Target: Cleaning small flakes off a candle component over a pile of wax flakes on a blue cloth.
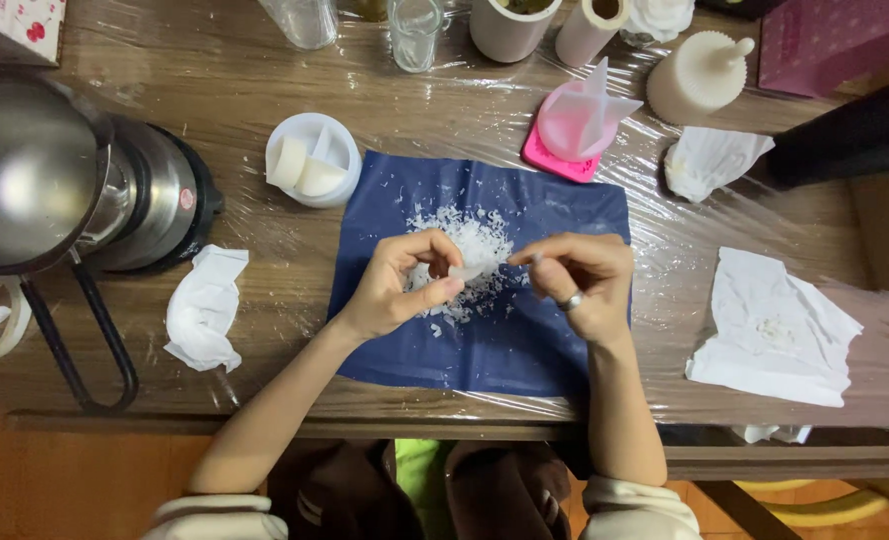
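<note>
My left hand (402,285) pinches a small white waxy piece (468,271) between thumb and fingers. Close to its right, my right hand (580,275), with a ring on one finger, holds a thin tool (521,262) whose tip touches that piece. Both hands hover over a dark blue sheet (510,345) spread on the table. A heap of white shavings (475,240) lies on the sheet under and behind the hands.
A white tub with pale wax blocks (311,160) stands left of the sheet, a steel pot on a stand (60,185) further left. Crumpled tissues (205,305) and a white paper (775,335) flank the sheet. A pink-based measuring cup (580,125), glasses and candles line the back.
</note>
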